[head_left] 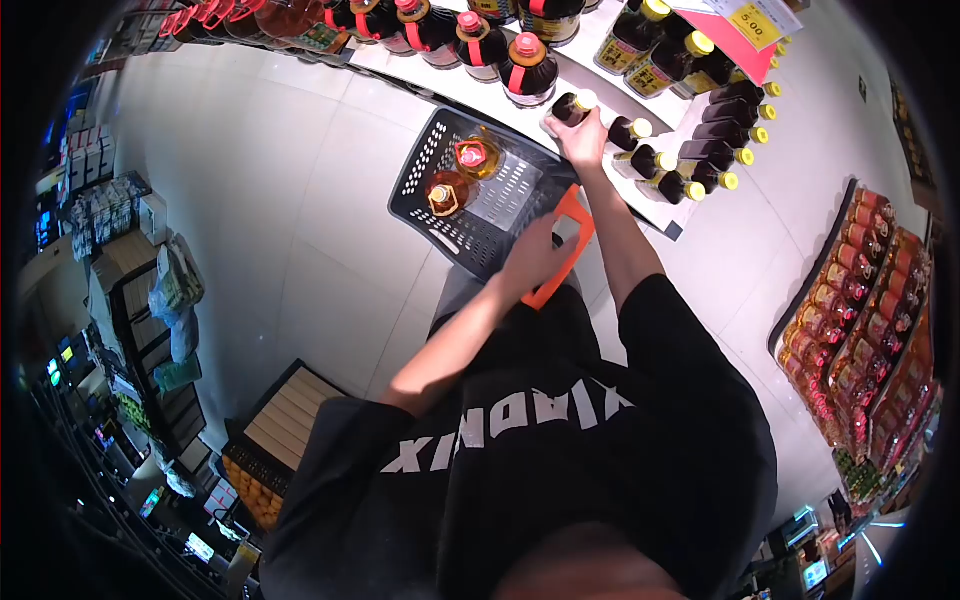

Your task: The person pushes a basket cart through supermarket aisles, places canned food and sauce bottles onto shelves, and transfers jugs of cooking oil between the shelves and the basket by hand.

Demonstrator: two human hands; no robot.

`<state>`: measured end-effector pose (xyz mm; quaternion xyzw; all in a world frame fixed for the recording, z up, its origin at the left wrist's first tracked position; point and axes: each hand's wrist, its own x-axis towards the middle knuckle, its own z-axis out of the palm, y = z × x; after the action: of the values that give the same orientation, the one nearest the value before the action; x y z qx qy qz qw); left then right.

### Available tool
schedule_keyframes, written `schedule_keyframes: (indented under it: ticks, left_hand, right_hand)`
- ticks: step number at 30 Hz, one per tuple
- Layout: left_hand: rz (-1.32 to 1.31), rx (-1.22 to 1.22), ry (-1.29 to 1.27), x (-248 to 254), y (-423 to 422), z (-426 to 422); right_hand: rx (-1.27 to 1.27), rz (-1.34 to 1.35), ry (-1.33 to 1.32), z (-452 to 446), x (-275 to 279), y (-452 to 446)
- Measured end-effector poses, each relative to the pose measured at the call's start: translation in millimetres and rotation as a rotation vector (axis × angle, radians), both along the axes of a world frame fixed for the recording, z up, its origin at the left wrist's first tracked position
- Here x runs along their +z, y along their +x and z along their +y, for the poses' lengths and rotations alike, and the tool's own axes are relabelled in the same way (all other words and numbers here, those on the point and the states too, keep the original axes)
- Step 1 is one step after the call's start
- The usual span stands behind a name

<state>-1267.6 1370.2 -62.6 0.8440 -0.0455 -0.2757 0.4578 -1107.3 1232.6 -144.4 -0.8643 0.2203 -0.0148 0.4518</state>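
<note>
My right hand is closed around a small dark bottle with a light cap, at the shelf edge. More dark bottles with yellow caps stand beside it on the low shelf. My left hand is at the orange handle of a dark grey shopping basket, its fingers curled by the grip and partly hidden. Inside the basket are two bottles: a golden one with a red cap and an amber one with a pale cap.
Large dark bottles with red caps line the shelf ahead, below a yellow price tag. Stacked packs of reddish bottles stand at the right. A slatted wooden stand is at the lower left, on the tiled floor.
</note>
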Motion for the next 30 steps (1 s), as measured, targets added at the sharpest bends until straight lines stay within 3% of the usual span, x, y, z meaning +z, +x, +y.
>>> schedule_keyframes:
  ticks: [2, 5, 6, 12, 15, 19, 21, 28, 30]
  left_hand:
    - [0.108, 0.076, 0.034, -34.0, -41.6, -12.3]
    - [0.068, 0.059, -0.056, -64.9, -67.9, -18.8]
    - [-0.017, 0.061, -0.085, -66.8, -69.4, -20.4]
    - [0.035, 0.110, 0.006, -63.6, -69.3, -30.0]
    - [0.049, 0.093, 0.016, -64.8, -67.0, -29.8]
    - [0.062, 0.079, 0.043, -63.5, -68.5, -28.5]
    - [-0.002, 0.091, 0.031, -66.9, -72.2, -28.5]
    - [-0.050, 0.104, 0.038, -72.0, -76.9, -27.0]
    - [-0.179, 0.162, 0.042, -76.7, -83.6, -31.6]
  right_hand:
    - [-0.013, -0.014, 0.017, -3.4, -10.8, 3.2]
    - [-0.012, -0.084, 0.031, -4.3, -24.3, 7.0]
    - [0.000, -0.090, 0.031, -5.7, -25.8, 9.1]
    - [0.017, -0.050, 0.024, -9.0, -2.9, 13.2]
    - [-0.005, -0.014, 0.031, -9.3, -20.4, 20.6]
    - [-0.253, -0.241, -0.296, 20.5, -4.4, 32.0]
    - [-0.185, -0.108, 0.003, 9.0, 3.2, 40.3]
    - [-0.266, -0.131, -0.057, -0.3, -11.5, 46.6]
    - [-0.271, -0.096, -0.073, -0.4, -6.9, 47.2]
